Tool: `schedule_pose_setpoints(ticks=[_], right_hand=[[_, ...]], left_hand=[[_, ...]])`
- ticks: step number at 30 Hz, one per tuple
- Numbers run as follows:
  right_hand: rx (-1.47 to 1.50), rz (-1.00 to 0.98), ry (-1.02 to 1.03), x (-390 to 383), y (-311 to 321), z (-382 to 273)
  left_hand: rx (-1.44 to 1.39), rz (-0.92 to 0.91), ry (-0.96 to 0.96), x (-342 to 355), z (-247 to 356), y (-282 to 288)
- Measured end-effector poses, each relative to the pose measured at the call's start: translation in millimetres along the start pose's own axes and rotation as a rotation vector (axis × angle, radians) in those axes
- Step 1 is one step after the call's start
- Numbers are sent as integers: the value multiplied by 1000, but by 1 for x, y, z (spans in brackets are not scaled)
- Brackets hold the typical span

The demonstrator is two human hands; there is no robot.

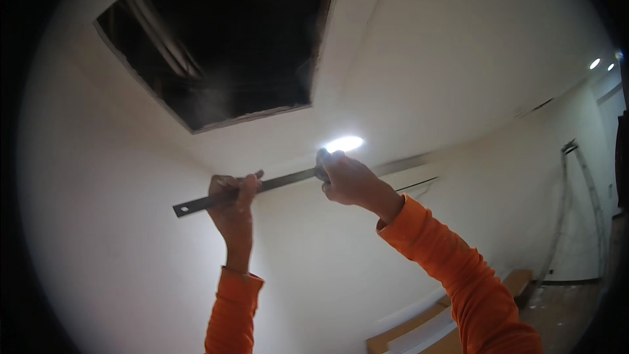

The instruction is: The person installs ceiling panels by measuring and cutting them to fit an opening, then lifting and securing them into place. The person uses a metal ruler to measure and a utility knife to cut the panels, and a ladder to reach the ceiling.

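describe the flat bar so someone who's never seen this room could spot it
Start at the large dark opening in the ceiling and look just below it, to the left hand. That hand holds a dark flat bar that slants up to the right hand. It is slim and straight, with a small hole near its left end, unlike the orange sleeves.

sleeves (458, 269) orange, creased | cuffs (396, 215) orange | fingers (337, 162) bare, ungloved
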State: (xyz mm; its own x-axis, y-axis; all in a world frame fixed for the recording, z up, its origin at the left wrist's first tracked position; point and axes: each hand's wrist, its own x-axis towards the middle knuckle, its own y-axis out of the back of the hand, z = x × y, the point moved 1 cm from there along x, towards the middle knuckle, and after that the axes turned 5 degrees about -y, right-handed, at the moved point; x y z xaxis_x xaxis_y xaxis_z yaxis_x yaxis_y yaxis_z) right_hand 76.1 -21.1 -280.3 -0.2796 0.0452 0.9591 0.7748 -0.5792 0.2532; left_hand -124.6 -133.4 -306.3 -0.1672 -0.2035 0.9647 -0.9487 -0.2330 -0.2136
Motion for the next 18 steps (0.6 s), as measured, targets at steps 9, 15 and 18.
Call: schedule_pose_setpoints(ticks=[9, 15, 18], right_hand=[[-612, 319, 335, 10, 172, -44], [-503, 224, 270, -5, 194, -84], [-407, 302, 587, -14, 173, -82]], left_hand=[[-415, 192, -21, 66, -17, -38], [-775, -15, 69, 94, -35, -43], [-892, -112, 148, 99, -52, -43]])
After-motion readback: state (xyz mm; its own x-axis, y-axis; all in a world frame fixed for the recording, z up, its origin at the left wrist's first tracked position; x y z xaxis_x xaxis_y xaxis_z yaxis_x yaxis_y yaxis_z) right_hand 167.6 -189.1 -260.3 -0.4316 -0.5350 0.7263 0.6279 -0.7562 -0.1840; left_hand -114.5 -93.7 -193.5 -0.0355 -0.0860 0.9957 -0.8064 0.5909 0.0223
